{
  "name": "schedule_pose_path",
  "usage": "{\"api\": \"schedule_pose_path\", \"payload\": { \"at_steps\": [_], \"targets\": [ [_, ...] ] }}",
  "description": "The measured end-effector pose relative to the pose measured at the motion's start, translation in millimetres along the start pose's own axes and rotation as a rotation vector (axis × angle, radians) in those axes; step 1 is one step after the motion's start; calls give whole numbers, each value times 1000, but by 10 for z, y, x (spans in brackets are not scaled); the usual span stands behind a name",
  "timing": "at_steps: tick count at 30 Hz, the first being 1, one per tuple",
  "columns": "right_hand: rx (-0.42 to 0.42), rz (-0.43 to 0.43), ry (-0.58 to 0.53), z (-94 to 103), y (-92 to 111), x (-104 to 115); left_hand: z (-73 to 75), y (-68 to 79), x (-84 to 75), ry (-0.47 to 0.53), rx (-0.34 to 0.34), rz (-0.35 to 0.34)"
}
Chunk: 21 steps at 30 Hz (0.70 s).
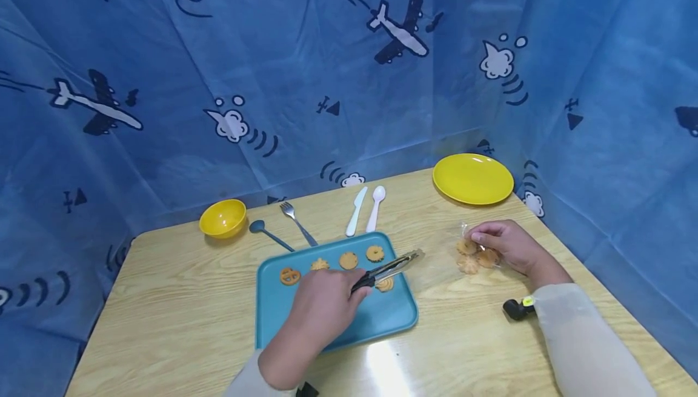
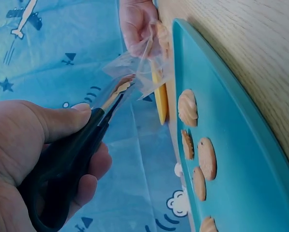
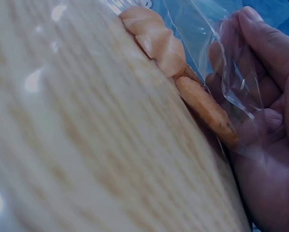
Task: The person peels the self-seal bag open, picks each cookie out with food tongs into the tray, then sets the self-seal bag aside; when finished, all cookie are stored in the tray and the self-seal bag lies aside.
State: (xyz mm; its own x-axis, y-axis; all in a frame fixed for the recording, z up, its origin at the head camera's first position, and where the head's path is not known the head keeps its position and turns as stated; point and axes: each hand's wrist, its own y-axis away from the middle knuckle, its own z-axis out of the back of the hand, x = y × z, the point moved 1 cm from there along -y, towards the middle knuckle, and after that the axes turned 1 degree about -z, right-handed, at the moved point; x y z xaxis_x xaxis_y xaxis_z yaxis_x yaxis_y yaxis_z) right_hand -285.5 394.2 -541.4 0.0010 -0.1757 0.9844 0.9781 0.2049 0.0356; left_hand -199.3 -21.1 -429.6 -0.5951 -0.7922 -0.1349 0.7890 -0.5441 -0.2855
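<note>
My left hand (image 1: 325,303) grips black-handled metal tongs (image 1: 388,270) over the right side of a teal tray (image 1: 376,318). Several cookies lie on the tray, among them a pretzel-shaped one (image 1: 289,276) and a swirled one (image 1: 385,284) below the tongs. In the left wrist view, the tong tips overlap the mouth of a clear plastic bag (image 2: 151,63). To the right of the tray, my right hand (image 1: 509,246) pinches that bag by its edge between thumb and fingers. Several cookies (image 1: 468,263) sit inside it, low against the tabletop in the right wrist view.
Behind the tray lie a dark spoon (image 1: 271,234), a fork (image 1: 298,223), a white knife (image 1: 357,211) and a white spoon (image 1: 376,208). A yellow bowl (image 1: 223,219) stands back left, a yellow plate (image 1: 473,179) back right. Blue patterned cloth (image 1: 305,82) hangs behind the wooden table (image 1: 163,300).
</note>
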Motion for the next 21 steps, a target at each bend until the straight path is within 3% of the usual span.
{"api": "schedule_pose_path", "payload": {
  "at_steps": [13, 21],
  "targets": [
    [9, 23, -17, -2, -15, -24, -239, -322, -245, -90, 119, 25],
    [-19, 47, 10, 9, -11, -14, -392, -513, -387, -24, 196, 41]
  ]
}}
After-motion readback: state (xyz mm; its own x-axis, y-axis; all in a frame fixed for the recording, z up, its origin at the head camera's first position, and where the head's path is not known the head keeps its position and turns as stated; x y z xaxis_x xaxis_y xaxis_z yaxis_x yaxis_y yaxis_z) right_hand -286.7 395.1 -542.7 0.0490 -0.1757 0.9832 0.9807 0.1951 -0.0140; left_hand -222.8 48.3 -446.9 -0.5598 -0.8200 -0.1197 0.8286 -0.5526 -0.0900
